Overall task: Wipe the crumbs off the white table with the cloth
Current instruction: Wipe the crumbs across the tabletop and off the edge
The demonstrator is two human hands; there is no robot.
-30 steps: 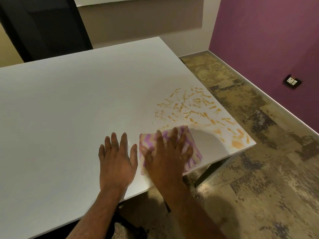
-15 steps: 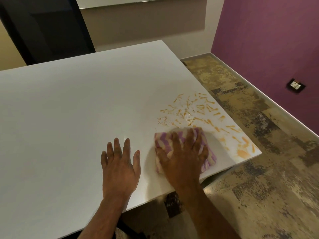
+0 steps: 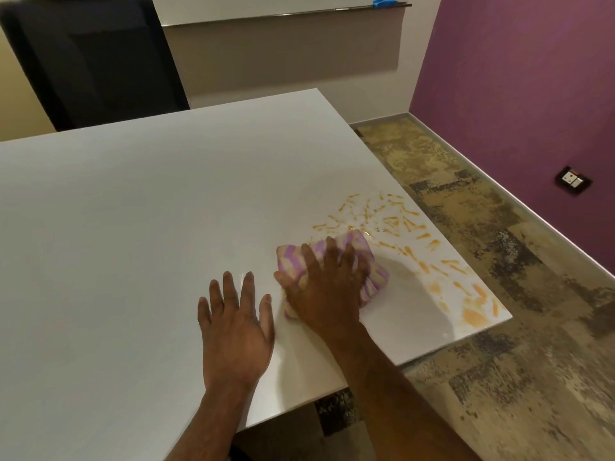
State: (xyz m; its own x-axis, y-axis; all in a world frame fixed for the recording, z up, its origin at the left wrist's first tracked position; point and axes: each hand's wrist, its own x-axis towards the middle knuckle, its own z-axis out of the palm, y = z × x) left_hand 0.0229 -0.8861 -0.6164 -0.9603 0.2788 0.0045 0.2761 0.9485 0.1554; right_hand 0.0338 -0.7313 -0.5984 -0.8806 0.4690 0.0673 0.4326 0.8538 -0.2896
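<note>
The left grip (image 3: pixel 234 324) is laid flat on the white worktop (image 3: pixel 133 227), fingers spread, nothing held. Just to its right, the right grip (image 3: pixel 327 287) is pressed with spread fingers on the bunched purple-striped cloth (image 3: pixel 372 272). Beyond this grip and to its right, orange crumbs (image 3: pixel 396 221) are scattered; the nearest are touched by the cloth.

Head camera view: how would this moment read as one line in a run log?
right hand presses striped cloth at crumb patch edge | left hand flat on white table | orange crumbs mostly unwiped
</note>
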